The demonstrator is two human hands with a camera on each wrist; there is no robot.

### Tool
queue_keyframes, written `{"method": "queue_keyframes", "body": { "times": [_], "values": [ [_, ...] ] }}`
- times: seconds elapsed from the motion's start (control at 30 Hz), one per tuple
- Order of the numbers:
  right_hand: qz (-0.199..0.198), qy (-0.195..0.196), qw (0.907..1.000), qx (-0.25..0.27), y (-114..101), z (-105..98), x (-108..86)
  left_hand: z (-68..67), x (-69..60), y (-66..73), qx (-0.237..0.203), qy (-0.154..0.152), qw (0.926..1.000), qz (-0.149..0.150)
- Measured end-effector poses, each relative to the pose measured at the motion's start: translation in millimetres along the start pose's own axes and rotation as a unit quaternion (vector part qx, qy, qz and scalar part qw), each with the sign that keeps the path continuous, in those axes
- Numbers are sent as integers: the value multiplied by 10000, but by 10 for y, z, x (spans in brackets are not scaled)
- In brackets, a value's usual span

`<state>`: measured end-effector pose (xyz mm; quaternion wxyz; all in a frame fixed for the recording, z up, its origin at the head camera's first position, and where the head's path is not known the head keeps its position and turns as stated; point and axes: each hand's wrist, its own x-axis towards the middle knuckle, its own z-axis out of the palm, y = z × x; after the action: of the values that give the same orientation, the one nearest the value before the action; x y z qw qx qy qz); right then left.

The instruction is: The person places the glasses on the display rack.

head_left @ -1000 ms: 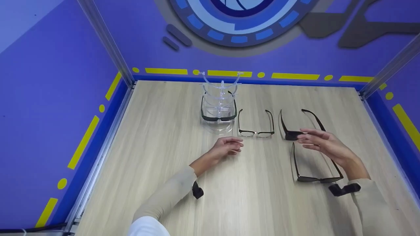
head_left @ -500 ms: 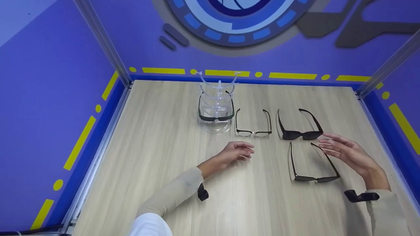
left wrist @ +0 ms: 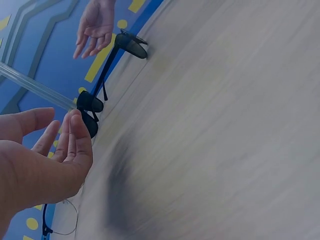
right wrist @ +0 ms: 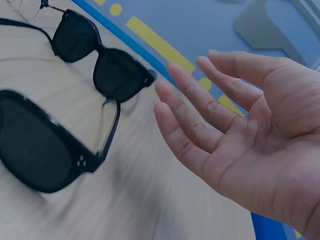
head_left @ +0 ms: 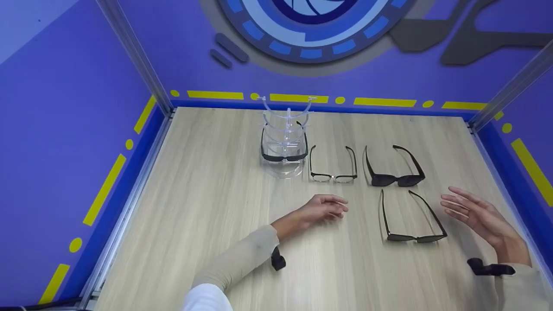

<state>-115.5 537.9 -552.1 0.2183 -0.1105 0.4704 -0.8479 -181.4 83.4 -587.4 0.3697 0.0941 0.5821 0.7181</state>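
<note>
My left hand hovers over the middle of the table with relaxed fingers, holding nothing. Nearest to it are the clear-lens eyeglasses, standing with temples unfolded toward the back. Off to the right, my right hand is held in the air, palm turned inward and fingers loosely spread, with nothing in it. Left of that hand lies a pair of thin black sunglasses, temples open. Behind them stands a thicker pair of black sunglasses. In the right wrist view the fingers are apart from both sunglasses.
A clear acrylic glasses stand rises at the back, left of the eyeglasses. On its low tier sits another pair of dark glasses. Blue panels in metal framing border the wooden table.
My right hand has moved right and toward me, away from the thicker sunglasses. My left hand has shifted right and slightly nearer. The glasses stay in place.
</note>
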Motion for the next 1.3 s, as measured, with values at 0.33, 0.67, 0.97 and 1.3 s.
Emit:
{"method": "queue_keyframes", "body": {
  "times": [0.33, 0.67, 0.97, 1.3],
  "values": [
    [484, -14, 9984, 300, 140, -112, -69, 149, 96, -64, 17, -139, 9998, -163],
    [855, 292, 9958, -138, 277, -61, -48, 317, 268, -95, -24, -240, 9990, -377],
    [820, 44, 9956, 451, 409, -23, 18, 457, 357, -126, -127, -254, 9978, -598],
    [914, -116, 9947, 459, 430, -31, 1, 626, 406, -177, -202, -258, 9971, -685]
  ]
}}
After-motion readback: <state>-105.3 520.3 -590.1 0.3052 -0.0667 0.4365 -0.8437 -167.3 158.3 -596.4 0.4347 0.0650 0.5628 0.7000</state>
